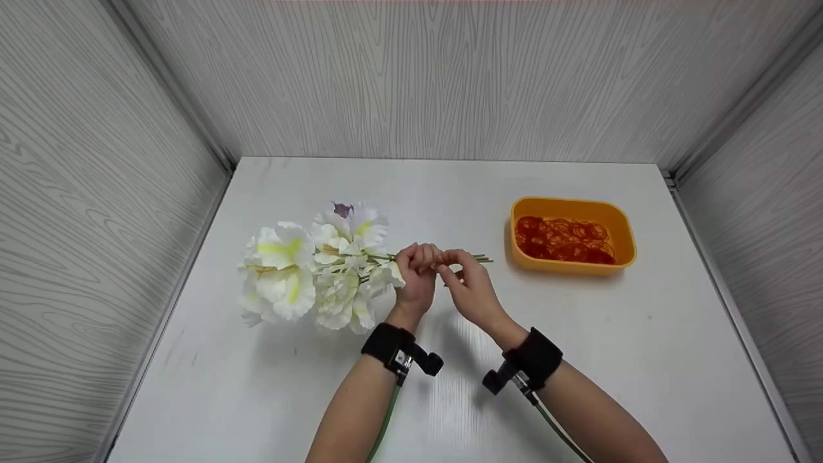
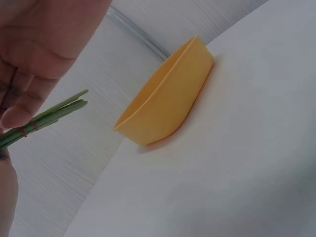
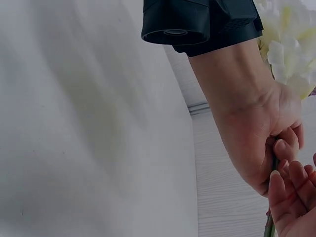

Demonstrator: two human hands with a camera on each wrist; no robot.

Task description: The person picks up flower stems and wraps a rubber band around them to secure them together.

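Above the white table (image 1: pixel 694 347), a bouquet of white artificial flowers (image 1: pixel 337 292) is held, its long axis lying nearly from left to right; the blossoms (image 1: pixel 292 289) are found to the left of both the left hand (image 1: pixel 416 280) and the right hand (image 1: pixel 472 292). To the right of the hands, a yellow-orange tub (image 1: pixel 566 267) is placed on the table. The green stems (image 2: pixel 54 114) are gripped by the left hand, which is nearer to the blossoms; the right hand is nearer to the stem ends and the tub, and by its bent fingers a band seems to be pinched, though how firmly cannot be told. Loose red rubber bands (image 1: pixel 566 241) inside the tub are seen only in the head view, whereas in the left wrist view a thin red band (image 2: pixel 22 132) around the stems is shown clearly.
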